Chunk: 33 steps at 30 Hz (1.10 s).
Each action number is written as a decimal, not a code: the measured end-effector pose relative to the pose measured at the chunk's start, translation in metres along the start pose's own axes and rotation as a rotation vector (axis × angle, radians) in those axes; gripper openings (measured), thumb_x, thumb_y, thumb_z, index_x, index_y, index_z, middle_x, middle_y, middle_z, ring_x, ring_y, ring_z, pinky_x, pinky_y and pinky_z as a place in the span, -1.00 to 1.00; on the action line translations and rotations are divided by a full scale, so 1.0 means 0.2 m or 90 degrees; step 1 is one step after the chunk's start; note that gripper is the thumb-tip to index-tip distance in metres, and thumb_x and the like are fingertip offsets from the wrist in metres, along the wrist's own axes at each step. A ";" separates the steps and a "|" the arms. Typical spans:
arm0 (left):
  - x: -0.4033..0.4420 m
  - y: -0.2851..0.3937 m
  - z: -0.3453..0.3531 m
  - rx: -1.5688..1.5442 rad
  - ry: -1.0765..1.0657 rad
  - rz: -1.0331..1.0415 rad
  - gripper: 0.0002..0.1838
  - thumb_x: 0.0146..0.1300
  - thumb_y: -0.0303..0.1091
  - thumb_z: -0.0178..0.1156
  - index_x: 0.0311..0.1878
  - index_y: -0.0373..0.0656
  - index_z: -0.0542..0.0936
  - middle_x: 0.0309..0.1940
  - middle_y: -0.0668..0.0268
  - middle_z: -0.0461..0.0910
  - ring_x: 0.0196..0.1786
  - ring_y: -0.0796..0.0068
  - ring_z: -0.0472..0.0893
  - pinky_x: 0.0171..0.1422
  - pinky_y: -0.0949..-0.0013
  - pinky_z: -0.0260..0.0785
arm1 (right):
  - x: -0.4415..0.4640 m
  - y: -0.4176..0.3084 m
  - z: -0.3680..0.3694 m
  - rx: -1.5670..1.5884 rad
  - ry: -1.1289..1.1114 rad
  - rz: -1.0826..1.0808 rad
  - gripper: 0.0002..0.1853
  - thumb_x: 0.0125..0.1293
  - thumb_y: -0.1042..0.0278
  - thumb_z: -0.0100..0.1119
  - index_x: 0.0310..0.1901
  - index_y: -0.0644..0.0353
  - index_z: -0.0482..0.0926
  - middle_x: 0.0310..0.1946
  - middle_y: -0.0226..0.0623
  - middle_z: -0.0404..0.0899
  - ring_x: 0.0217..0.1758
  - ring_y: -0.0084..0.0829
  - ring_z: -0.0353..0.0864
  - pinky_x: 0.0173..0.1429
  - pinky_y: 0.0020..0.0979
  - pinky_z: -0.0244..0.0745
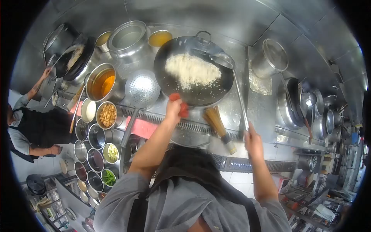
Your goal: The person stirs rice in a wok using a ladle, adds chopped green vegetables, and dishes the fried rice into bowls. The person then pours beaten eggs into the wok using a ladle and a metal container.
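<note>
A black wok (pixel 201 96) holds a pile of white rice (pixel 189 69), smeared by motion, with loose grains below it. My left hand (pixel 174 110) is closed on a folded red cloth (pixel 183 108) at the wok's near rim. The fingers of my right hand (pixel 253 141) wrap round the long metal handle of a wok ladle (pixel 240 98). The ladle's head reaches the wok's far right side and is blurred. Between my hands a bamboo brush (pixel 217 123) lies on the stove edge. A perforated skimmer (pixel 142 88) rests left of the wok.
Left stand a pot of amber liquid (pixel 103 83), fried cubes (pixel 107 115) in a bowl, and several ingredient containers (pixel 95 159). A large steel pot (pixel 127 36) is behind. At right are a strainer (pixel 275 54) and stacked woks (pixel 288 104). Another person (pixel 38 127) works at far left.
</note>
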<state>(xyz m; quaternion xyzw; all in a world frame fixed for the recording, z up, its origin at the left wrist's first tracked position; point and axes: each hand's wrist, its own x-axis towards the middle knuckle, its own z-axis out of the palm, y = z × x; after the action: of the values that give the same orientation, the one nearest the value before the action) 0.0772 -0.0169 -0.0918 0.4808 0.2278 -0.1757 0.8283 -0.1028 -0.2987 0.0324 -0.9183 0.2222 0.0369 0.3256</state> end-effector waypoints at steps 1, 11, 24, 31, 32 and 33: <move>0.06 -0.01 0.01 0.036 -0.003 0.020 -0.73 0.13 -0.51 -0.01 -0.06 -0.14 0.44 -0.44 0.24 0.52 -0.46 0.34 0.56 -0.50 0.22 0.44 | 0.11 0.02 0.09 -0.013 0.038 -0.058 -0.52 0.37 0.24 0.05 0.31 0.06 0.34 -0.48 0.11 0.54 -0.39 0.02 0.59 -0.22 -0.13 0.44; 0.22 -0.10 -0.06 0.082 -0.013 0.042 -0.63 0.07 -0.60 -0.03 0.00 -0.20 0.42 -0.35 0.21 0.53 -0.40 0.34 0.59 -0.39 0.26 0.48 | 0.47 -0.16 0.33 -0.175 -0.090 -0.233 -0.46 0.31 0.29 0.08 0.33 0.00 0.28 -0.37 0.17 0.58 -0.25 0.14 0.58 -0.11 0.04 0.45; 0.14 -0.04 -0.02 0.049 0.006 -0.005 -0.64 0.07 -0.57 0.00 0.00 -0.21 0.41 -0.38 0.25 0.50 -0.45 0.39 0.55 -0.43 0.28 0.45 | 0.63 -0.22 0.40 -0.235 -0.006 -0.227 -0.50 0.30 0.34 0.08 0.28 0.09 0.32 -0.39 0.20 0.57 -0.33 0.16 0.59 -0.24 0.07 0.46; 0.14 -0.05 -0.01 0.066 0.030 0.008 -0.65 0.06 -0.55 0.05 -0.02 -0.21 0.44 -0.34 0.31 0.50 -0.37 0.45 0.56 -0.33 0.34 0.44 | 0.28 0.20 -0.04 -0.344 -0.099 -0.284 -0.43 0.29 0.33 0.10 0.34 0.09 0.25 -0.44 0.12 0.58 -0.37 0.09 0.60 -0.26 0.01 0.50; 0.13 -0.04 -0.01 0.069 0.039 0.006 -0.65 0.06 -0.55 0.06 -0.02 -0.22 0.44 -0.34 0.31 0.50 -0.36 0.45 0.56 -0.31 0.35 0.43 | 0.29 0.24 -0.05 -0.383 -0.095 -0.278 -0.42 0.28 0.33 0.11 0.34 0.07 0.25 -0.45 0.10 0.58 -0.38 0.08 0.60 -0.26 0.00 0.51; 0.12 -0.02 -0.01 0.068 0.040 0.009 -0.65 0.06 -0.55 0.06 -0.02 -0.22 0.44 -0.34 0.31 0.50 -0.36 0.45 0.56 -0.31 0.35 0.43 | 0.35 0.21 -0.02 -0.382 -0.094 -0.282 -0.42 0.28 0.33 0.11 0.34 0.07 0.25 -0.45 0.10 0.58 -0.38 0.08 0.60 -0.26 0.00 0.51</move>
<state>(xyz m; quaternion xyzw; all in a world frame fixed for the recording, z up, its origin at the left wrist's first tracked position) 0.0946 -0.0189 -0.1071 0.5312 0.2404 -0.1667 0.7951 -0.0595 -0.3577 -0.0034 -0.9935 -0.0264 0.0952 0.0572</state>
